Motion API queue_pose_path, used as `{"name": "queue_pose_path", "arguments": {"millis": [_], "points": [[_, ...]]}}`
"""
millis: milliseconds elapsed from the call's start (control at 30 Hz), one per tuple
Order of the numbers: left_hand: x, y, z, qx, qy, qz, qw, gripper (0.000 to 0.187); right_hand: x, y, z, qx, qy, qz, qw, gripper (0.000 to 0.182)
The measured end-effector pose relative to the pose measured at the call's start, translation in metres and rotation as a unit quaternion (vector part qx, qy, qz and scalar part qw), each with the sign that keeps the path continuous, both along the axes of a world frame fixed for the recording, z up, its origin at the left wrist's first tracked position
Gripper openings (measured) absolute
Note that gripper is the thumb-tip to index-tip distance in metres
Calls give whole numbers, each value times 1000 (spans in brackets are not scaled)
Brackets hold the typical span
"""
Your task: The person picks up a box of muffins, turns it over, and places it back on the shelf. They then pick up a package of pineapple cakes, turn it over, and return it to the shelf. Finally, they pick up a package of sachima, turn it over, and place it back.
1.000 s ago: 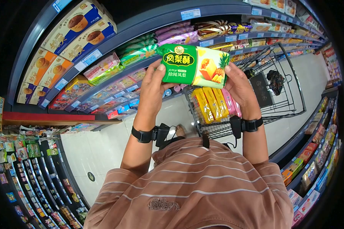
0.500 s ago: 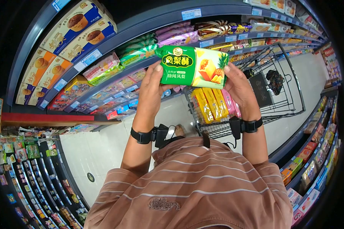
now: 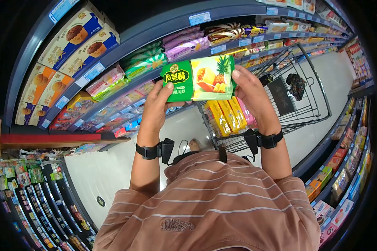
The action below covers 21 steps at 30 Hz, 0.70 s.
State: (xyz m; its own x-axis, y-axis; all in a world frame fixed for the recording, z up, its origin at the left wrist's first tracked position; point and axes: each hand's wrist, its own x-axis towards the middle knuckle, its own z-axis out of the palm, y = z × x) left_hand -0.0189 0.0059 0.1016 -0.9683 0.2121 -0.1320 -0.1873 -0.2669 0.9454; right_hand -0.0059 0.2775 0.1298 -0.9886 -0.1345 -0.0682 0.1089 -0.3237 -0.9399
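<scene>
A green packet [image 3: 199,79] with pineapple pictures is held up level in front of the chest, one end in each hand. My left hand [image 3: 157,104] grips its left end, thumb on the front and fingers behind. At the right end, my right hand [image 3: 253,92] has its thumb against the packet's edge, with the other fingers partly hidden. Yellow packs [image 3: 227,117] and a pink pack [image 3: 247,112] lie in the wire shopping cart [image 3: 308,108] just beyond my right forearm.
Shelves [image 3: 151,25] of packaged snacks curve across the front, with large boxes [image 3: 77,35] at the left. More shelves [image 3: 343,154] stand at the right and lower left [image 3: 50,201]. A black patterned item [image 3: 296,85] is in the cart. Pale floor tiles [image 3: 88,175] show below.
The green packet has shifted left and slightly down with both hands, and its face has turned so that more of the fruit picture shows. The view has shifted slightly.
</scene>
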Motion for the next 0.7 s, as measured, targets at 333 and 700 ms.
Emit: {"name": "queue_pose_path", "arguments": {"millis": [333,700], "points": [[-5,5,11,-16,-44,-55,997,61,-17,-4,19,40,-27,27,998,54],[-11,-3,4,-56,-59,-76,994,80,-33,9,-25,-117,-116,72,984,51]]}}
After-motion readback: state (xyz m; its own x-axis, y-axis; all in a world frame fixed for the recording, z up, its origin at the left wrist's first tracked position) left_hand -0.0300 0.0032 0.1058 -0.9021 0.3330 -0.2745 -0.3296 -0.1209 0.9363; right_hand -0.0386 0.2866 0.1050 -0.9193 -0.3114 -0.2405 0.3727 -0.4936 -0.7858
